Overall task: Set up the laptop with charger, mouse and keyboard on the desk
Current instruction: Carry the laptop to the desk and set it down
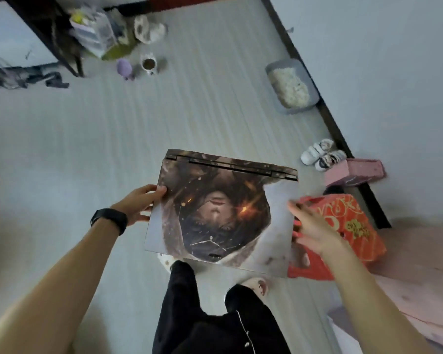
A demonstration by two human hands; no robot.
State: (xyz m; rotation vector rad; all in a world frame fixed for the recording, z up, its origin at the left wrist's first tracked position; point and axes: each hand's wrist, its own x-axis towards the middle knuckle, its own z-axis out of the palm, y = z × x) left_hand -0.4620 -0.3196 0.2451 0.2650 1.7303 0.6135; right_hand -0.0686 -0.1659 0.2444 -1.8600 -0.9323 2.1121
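A closed laptop (pixel 223 213) with a dark picture skin on its lid is held in the air above the floor, hinge side away from me. My left hand (pixel 141 203), with a black band on the wrist, grips its left edge, thumb on the lid. My right hand (pixel 315 226) holds the right edge with fingers curled under it. No charger, mouse or keyboard shows in view.
A red-orange bag (pixel 353 221) sits just right of the laptop, by pink bedding (pixel 420 277). On the floor: a grey tray (pixel 292 85), small white shoes (pixel 322 154), a pink box (pixel 353 172), a cup (pixel 149 63) and clutter by a dark desk frame (pixel 54 34) at top left.
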